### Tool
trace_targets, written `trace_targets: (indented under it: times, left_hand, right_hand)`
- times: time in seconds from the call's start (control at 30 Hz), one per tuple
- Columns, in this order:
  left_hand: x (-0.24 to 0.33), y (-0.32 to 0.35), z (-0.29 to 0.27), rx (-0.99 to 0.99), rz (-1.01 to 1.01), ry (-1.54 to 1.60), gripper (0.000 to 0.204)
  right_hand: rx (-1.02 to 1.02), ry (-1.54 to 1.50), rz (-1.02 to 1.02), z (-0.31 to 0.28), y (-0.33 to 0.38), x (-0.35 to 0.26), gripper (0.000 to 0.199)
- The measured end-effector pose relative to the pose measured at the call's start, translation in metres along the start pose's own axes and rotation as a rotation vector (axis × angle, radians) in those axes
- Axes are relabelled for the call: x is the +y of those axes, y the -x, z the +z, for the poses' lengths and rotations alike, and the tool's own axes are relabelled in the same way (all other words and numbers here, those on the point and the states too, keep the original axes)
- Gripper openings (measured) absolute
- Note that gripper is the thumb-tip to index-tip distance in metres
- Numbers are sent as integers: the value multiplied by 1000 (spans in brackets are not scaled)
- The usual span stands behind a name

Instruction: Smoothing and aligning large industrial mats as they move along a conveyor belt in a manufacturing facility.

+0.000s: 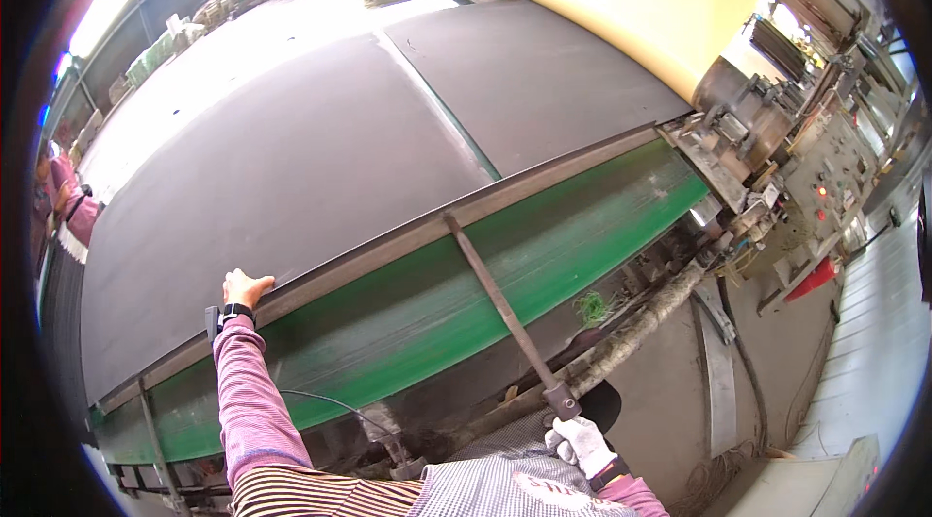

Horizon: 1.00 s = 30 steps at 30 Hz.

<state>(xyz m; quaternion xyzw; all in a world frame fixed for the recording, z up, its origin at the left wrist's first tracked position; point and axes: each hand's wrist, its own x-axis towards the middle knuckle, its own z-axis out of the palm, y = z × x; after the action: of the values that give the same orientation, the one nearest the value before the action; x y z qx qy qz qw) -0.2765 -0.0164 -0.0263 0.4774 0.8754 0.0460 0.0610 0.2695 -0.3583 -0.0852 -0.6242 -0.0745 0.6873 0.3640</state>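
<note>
My bare left hand [248, 290] rests on the near edge of a large dark grey sheet [282, 167], its thumb spread to the right. A black strap circles that wrist. A second dark sheet [553, 70] lies farther right, past a narrow gap showing green belt. Along the near side runs a metal rail [388, 245]. From the rail a metal bar [495, 299] slants down toward me and ends in a collar [561, 400]. My right hand [580, 441], in a whitish glove, is curled close beside that collar; whatever its fingers hold, if anything, is hidden.
A green belt [582, 235] hangs below the rail. At the far right, a wide yellow sheet [641, 2] curves over a roller beside machinery with a control panel [835, 177] and lit red lamps. Another person [78, 197] in pink sleeves stands at the far left.
</note>
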Motion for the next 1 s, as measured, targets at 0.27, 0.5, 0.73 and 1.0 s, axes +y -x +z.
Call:
trace_targets:
  times: [0.27,0.5,0.73,1.0]
  left_hand:
    - [84,22,17,-34,368,61,61]
    - [52,1,31,199,464,158,54]
    - [-49,-25,52,251,277,-58,55]
    - [83,56,39,214,618,79,52]
  right_hand:
    - [50,-45,-38,0,2,4,18]
    - [45,-18,-56,-14,5,6,19]
    - [8,-26,-44,-10,4,8,24]
    - [-16,-70,-18,-13,-3,12,24]
